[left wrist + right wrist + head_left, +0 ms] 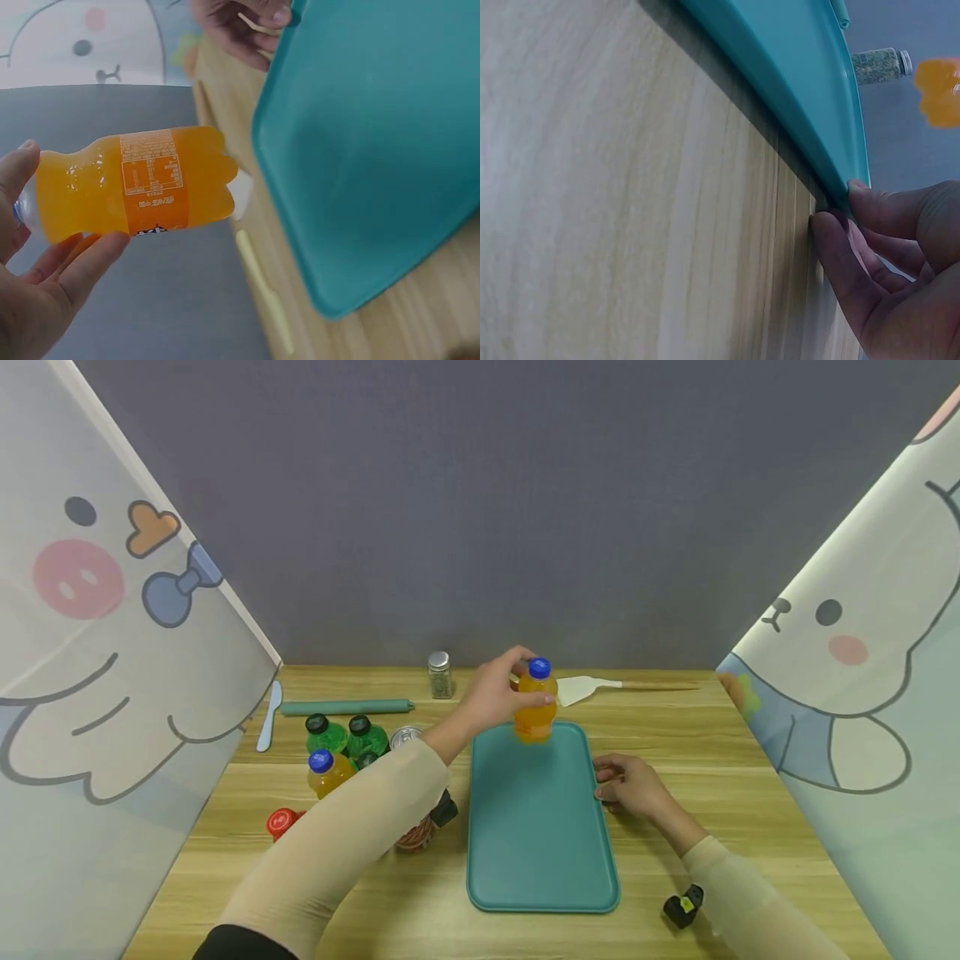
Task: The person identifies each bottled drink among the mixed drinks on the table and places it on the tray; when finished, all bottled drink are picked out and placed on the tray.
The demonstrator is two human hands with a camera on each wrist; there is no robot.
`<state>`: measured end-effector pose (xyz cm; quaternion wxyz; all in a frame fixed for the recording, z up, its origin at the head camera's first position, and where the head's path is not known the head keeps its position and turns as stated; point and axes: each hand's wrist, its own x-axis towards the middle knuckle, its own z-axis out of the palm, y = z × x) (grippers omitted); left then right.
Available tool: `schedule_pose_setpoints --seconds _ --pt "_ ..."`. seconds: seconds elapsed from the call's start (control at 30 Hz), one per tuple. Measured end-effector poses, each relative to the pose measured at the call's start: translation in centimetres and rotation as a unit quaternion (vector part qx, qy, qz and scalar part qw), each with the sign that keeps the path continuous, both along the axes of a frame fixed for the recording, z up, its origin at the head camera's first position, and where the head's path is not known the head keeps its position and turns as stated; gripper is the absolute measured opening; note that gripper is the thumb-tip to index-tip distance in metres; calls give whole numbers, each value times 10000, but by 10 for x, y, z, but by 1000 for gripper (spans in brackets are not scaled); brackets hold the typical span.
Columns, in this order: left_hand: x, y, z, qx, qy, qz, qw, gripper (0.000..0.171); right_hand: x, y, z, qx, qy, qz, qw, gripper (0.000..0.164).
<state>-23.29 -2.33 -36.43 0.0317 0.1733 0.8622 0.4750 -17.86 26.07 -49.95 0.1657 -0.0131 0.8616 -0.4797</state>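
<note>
An orange soda bottle (535, 714) with a blue cap is held in my left hand (491, 693), above the far end of a teal tray (540, 827). In the left wrist view the thumb and fingers of that hand grip the bottle (150, 184) around its neck and upper side. My right hand (630, 785) is at the tray's right edge. The right wrist view shows its thumb (885, 210) on the tray's rim and a finger just below, pinching the edge. The tray lies on the wooden table.
Green bottles (326, 735), another orange bottle (330, 772), a can (406, 737) and a red cap (282, 821) are left of the tray, partly behind my left arm. Behind are a spice jar (439, 677), a teal rod (345, 707) and a spatula (581, 688). A pale knife (268, 718) lies far left.
</note>
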Motion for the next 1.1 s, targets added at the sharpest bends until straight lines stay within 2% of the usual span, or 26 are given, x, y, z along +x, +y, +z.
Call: schedule_pose_setpoints --seconds 0.17,0.33,0.53,0.67,0.83,1.1 --pt "-10 19 -21 107 -94 106 9998 52 0 0 0 69 13 -4 10000 53" --pt "-13 37 -37 81 -226 217 9995 51 0 0 0 107 25 -10 9999 51" --pt "-12 52 -51 -231 -320 301 9988 53 0 -2 -1 81 64 -93 9999 50" --pt "-15 59 -61 -416 -198 285 9985 53 -1 -4 -2 2 63 -120 9999 50" --pt "-16 69 -68 -391 -1 181 9991 51 -1 -4 -4 -12 8 -197 9998 50" --pt "-12 85 -67 -704 90 240 9972 50 -1 -3 -4 57 -3 -258 9997 50"
